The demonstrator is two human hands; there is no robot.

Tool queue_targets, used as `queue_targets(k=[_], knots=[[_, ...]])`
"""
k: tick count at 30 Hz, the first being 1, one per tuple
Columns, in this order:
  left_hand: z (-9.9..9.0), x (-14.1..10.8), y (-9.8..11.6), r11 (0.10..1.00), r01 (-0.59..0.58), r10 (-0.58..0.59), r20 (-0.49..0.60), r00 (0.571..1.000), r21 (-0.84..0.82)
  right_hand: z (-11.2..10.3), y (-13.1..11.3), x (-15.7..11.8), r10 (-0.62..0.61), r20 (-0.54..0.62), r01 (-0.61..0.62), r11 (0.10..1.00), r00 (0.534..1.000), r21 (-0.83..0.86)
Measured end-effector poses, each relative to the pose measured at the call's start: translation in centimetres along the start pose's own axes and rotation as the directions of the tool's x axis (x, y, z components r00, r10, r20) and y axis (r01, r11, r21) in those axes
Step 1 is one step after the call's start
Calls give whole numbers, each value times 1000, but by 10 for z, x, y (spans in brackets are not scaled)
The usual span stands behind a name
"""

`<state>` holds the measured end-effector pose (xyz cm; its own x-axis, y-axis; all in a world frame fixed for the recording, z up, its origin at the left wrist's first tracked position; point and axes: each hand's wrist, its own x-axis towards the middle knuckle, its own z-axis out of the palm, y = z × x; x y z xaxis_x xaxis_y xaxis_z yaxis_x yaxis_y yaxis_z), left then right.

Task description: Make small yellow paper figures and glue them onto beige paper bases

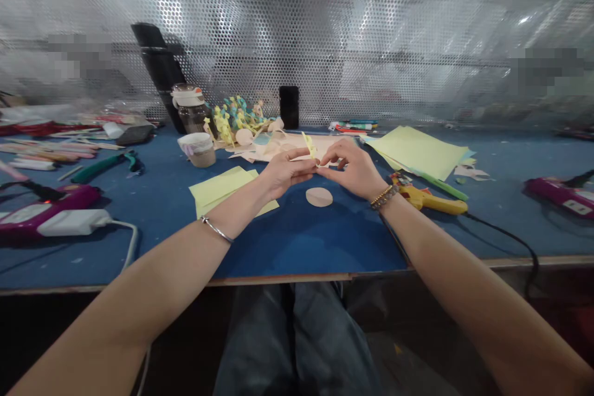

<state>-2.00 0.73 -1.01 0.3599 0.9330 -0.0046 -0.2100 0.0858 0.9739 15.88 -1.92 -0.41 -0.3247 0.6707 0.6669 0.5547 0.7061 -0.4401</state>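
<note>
My left hand (288, 173) and my right hand (348, 168) meet above a blue cutting mat (301, 241), their fingertips pinching at a narrow yellow paper strip (309, 145). The strip stands up from between the fingers, and its lower end is hidden. Just below the hands, a pale round paper disc (319, 197) lies on the mat. Pale yellow paper sheets (223, 188) lie under my left wrist. Behind the hands is a cream paper sheet (283, 148) with cut pieces.
A yellow hot glue gun (431, 201) lies right of my right wrist, beside pale green paper sheets (415, 151). Green-handled pliers (109, 167), a paper cup (197, 150), a black thermos (160, 74), an upright phone (289, 107) and purple power strips (46, 207) stand around. A perforated metal sheet (297, 31) rises behind.
</note>
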Motion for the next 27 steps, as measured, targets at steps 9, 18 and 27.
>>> queue_targets(k=[9, 18, 27], knots=[[5, -2, 1, 1000, -6, 6, -15, 1000, -10, 3, -3, -1, -5, -34, 4, 999, 999, -46], [7, -4, 3, 999, 2, -3, -3, 1000, -49, 4, -6, -2, -17, -37, 14, 996, 999, -90], [8, -6, 4, 999, 22, -21, 20, 1000, -37, 7, -3, -2, -50, -91, 37, 989, 995, -142]])
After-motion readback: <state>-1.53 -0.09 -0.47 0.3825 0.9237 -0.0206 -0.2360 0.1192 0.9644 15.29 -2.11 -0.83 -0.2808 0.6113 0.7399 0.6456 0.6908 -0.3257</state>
